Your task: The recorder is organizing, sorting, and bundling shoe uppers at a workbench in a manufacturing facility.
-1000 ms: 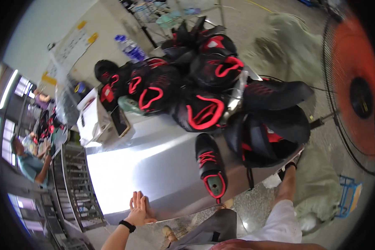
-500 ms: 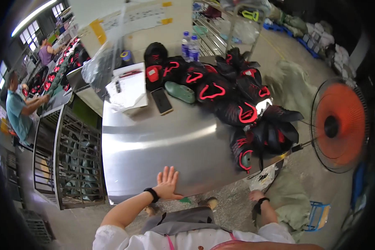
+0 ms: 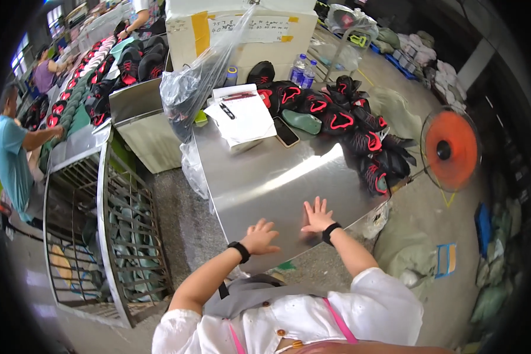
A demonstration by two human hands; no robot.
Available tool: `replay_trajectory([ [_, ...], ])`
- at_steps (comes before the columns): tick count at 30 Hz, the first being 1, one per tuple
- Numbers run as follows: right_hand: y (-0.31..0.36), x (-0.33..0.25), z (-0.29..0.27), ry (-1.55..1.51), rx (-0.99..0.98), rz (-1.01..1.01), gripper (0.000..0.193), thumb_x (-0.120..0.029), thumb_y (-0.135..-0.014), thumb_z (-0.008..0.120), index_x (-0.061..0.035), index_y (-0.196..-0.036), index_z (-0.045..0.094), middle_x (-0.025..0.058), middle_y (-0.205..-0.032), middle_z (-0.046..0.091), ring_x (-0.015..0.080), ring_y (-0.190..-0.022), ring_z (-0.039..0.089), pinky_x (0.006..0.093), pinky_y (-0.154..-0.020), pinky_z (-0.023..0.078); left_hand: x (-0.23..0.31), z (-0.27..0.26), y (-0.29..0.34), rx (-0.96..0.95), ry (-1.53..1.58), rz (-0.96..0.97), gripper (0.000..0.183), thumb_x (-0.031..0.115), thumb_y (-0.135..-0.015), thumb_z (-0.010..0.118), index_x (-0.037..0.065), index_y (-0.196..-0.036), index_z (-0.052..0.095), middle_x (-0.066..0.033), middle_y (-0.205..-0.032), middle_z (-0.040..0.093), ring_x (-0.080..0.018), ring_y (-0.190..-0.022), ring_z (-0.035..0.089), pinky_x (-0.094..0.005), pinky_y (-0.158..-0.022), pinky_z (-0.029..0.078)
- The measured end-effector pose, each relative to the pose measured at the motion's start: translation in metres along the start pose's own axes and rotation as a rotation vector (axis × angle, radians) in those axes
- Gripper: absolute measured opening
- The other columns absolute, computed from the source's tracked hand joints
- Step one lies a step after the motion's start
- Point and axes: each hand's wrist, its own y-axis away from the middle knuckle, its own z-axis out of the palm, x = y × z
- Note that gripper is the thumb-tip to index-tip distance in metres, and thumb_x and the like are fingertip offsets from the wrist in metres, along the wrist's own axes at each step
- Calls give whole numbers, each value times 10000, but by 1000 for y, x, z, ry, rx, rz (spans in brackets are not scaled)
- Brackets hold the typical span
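My left hand rests open on the near edge of a shiny steel table, a black band on its wrist. My right hand lies flat on the same table beside it, fingers spread, also with a black wristband. Neither hand holds anything. At the table's far right lies a pile of black and red shoes, well beyond both hands. A white clipboard with paper and a pen and a dark phone sit at the far side.
A large cardboard box and a clear plastic bag stand behind the table, with water bottles. A metal wire cart stands to the left. An orange fan is at the right. Other people work at a shoe-covered bench on the left.
The view has swung and tilted, so the table now sits centred. My right hand has come up onto the table beside my left; earlier only the left hand touched it.
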Motion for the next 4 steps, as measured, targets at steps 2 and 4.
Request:
replay_trajectory([
  [2,-12,-1,-11,-102,-95,-14,1062,-539,-612,696,-167,-1396,84,296,-1405,-2,541,-1261,35,635,-959,212,-36,2,29,67,-78,-86,648,519,-749,564,126,-1250,441,-153,-1379,283,-333,-1313,158,-549,-980,227],
  [4,-28,9,-5,-169,-141,-99,1069,-515,-614,707,-175,-1398,64,267,-1417,-58,511,-1277,-22,678,-937,193,-59,7,51,145,-277,-225,679,545,-742,561,150,-1276,423,-135,-1419,213,-355,-1325,105,-534,-1007,192],
])
